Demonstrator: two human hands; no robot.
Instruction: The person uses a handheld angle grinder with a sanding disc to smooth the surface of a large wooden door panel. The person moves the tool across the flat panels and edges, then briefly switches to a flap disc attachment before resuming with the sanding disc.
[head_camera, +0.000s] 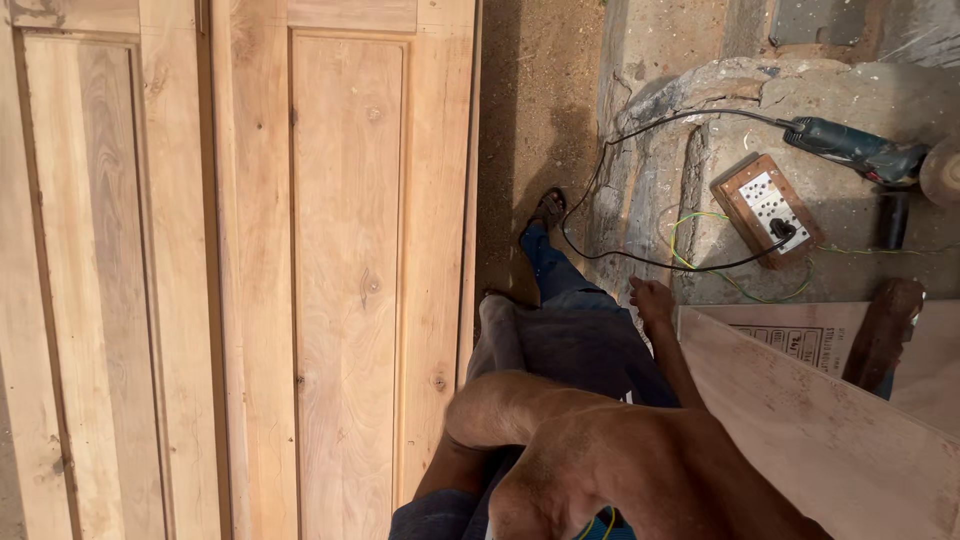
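A single head-worn camera looked steeply down along the person's own body, close over a bent arm (560, 440). It faced sandy ground (535, 120), with a panelled wooden door (340, 270) filling the left and a plywood sheet (820, 430) at lower right.

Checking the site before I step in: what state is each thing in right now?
power tool: lying on the stone slab, untouched, cord running to the socket board.
socket board: one black plug in it.
plywood sheet: tilted, right hand on its corner, grip unclear.
wooden doors: bare, unfinished wood.
left hand: out of view.
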